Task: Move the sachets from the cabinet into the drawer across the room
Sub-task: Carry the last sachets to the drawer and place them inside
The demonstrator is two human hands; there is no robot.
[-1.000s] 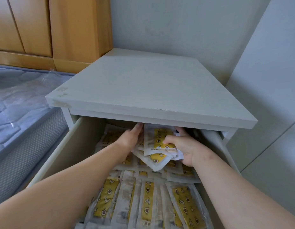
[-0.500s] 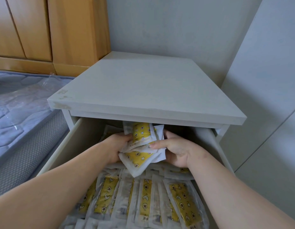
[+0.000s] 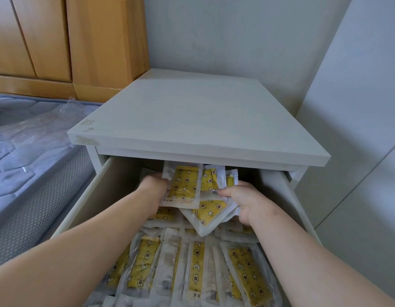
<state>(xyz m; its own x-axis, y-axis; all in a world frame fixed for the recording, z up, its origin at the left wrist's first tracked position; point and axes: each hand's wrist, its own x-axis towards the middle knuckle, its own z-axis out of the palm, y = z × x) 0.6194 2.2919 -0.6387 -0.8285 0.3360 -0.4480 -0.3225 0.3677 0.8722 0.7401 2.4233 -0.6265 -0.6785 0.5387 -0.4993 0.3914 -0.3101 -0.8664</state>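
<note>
Lying in flat rows, loose sachets [image 3: 245, 269] fill the near end of the open drawer [image 3: 94, 196]. Past them, the left hand [image 3: 152, 191] curls round the left edge of a fanned bundle [image 3: 187, 185], its fingertips hidden behind it. The right hand [image 3: 247, 204] pinches the right edge, thumb on top. The bundle sits over the layer at the drawer's far end, under the pale top board [image 3: 192, 120]. I cannot tell whether this is set-down or pick-up. Either way the next move probably needs a firm two-sided squeeze, since the packs look ready to slide apart.
</note>
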